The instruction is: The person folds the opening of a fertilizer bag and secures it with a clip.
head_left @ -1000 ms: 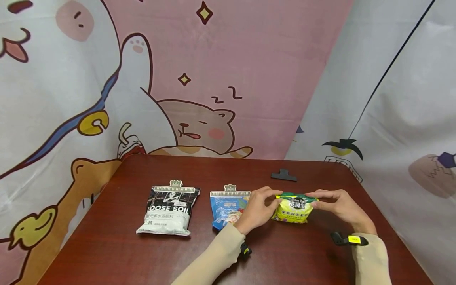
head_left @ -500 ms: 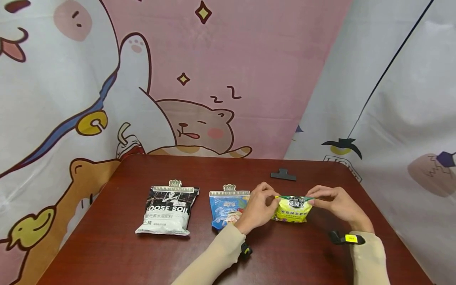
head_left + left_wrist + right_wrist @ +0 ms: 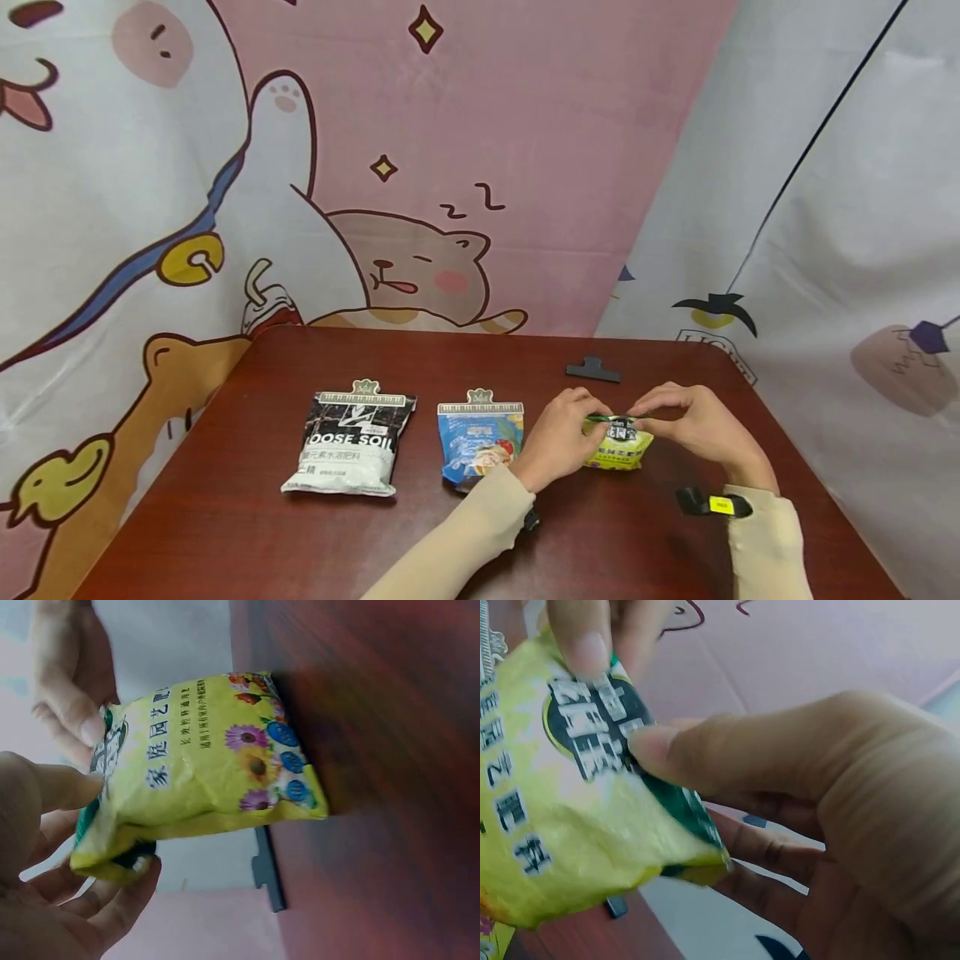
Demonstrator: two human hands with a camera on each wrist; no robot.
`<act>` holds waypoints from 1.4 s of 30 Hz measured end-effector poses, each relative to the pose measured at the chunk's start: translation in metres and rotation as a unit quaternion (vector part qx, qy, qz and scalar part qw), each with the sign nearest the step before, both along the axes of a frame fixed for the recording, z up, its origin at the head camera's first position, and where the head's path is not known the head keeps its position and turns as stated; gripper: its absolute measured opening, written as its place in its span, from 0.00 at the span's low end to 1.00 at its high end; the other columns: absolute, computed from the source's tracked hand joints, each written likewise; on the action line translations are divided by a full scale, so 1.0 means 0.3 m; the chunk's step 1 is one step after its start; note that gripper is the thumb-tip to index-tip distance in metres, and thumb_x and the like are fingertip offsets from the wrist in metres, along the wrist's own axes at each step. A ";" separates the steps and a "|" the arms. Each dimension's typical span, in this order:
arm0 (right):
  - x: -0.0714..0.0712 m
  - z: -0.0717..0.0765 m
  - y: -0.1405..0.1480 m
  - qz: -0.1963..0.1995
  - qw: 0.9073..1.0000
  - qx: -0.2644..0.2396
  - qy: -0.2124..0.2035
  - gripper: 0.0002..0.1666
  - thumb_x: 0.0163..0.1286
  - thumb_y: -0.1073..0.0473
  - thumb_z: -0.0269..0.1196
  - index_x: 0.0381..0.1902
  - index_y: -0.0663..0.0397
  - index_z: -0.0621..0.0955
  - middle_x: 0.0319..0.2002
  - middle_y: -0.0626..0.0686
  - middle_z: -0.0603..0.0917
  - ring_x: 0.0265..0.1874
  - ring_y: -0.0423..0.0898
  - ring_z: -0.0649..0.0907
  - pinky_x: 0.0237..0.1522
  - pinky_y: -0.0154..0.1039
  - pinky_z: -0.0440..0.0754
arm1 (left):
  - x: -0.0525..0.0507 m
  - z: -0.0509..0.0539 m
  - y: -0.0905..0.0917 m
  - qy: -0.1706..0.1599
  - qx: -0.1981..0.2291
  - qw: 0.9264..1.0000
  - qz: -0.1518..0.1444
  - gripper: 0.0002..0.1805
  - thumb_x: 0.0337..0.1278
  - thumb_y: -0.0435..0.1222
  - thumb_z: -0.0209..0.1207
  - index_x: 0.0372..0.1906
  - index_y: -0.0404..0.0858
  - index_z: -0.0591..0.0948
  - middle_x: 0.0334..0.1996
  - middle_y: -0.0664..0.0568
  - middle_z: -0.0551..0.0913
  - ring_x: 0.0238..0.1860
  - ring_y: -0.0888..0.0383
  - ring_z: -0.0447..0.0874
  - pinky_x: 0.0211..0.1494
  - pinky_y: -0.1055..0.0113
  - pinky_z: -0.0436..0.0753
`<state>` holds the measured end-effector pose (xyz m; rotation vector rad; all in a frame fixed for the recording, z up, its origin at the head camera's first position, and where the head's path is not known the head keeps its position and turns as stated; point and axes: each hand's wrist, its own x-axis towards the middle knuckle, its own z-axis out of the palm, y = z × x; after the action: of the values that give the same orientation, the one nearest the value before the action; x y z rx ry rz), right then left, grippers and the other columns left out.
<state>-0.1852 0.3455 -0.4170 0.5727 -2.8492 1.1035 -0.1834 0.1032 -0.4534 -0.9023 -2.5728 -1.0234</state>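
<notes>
A small yellow fertilizer bag (image 3: 618,454) with a green top edge stands on the table between both hands. My left hand (image 3: 558,437) pinches its top left corner between thumb and fingers. Thumb and fingers of my right hand (image 3: 705,427) pinch the top edge further right, as the right wrist view shows close up. Printed flowers mark the bag's lower front (image 3: 259,765) in the left wrist view. Behind the bag lies a loose black clip (image 3: 593,370), touched by neither hand.
Left of the hands lies a blue bag (image 3: 474,442) with a clip (image 3: 480,405) across its top. Further left is a black-and-white soil bag (image 3: 348,450), clipped likewise (image 3: 365,397). All rest on a reddish-brown table (image 3: 225,533) before a cartoon-printed cloth (image 3: 570,167).
My right hand has shifted left, closer to my left hand. The bag's green top band, broad earlier, now shows as a thin strip, and its top edge looks bent over.
</notes>
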 end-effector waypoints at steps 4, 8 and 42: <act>0.000 0.013 -0.032 0.017 1.000 0.006 0.004 0.09 0.64 0.61 0.74 0.38 0.39 0.91 0.39 0.44 0.90 0.38 0.37 0.83 0.35 0.34 0.84 | -0.001 0.021 0.033 0.065 -0.067 0.996 0.014 0.09 0.70 0.42 0.63 0.50 0.49 0.88 0.46 0.61 0.86 0.48 0.65 0.80 0.49 0.78 0.80; -0.005 0.013 -0.048 0.023 1.000 0.016 0.004 0.11 0.64 0.64 0.73 0.38 0.40 0.91 0.37 0.43 0.90 0.33 0.36 0.84 0.33 0.33 0.84 | -0.001 0.032 0.057 0.117 -0.114 0.986 0.029 0.08 0.70 0.43 0.64 0.47 0.49 0.89 0.42 0.62 0.87 0.42 0.66 0.79 0.44 0.80 0.78; 0.011 0.011 -0.009 0.000 0.999 0.037 -0.002 0.06 0.66 0.57 0.73 0.33 0.35 0.90 0.34 0.38 0.89 0.34 0.39 0.84 0.34 0.34 0.83 | -0.020 -0.001 0.005 0.053 0.042 0.997 -0.030 0.05 0.65 0.37 0.66 0.35 0.48 0.90 0.32 0.63 0.86 0.35 0.69 0.78 0.39 0.85 0.73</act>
<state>-0.1819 0.3428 -0.4137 0.5759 -2.9033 1.0053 -0.1895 0.1046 -0.4538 -0.9903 -2.4105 -1.0607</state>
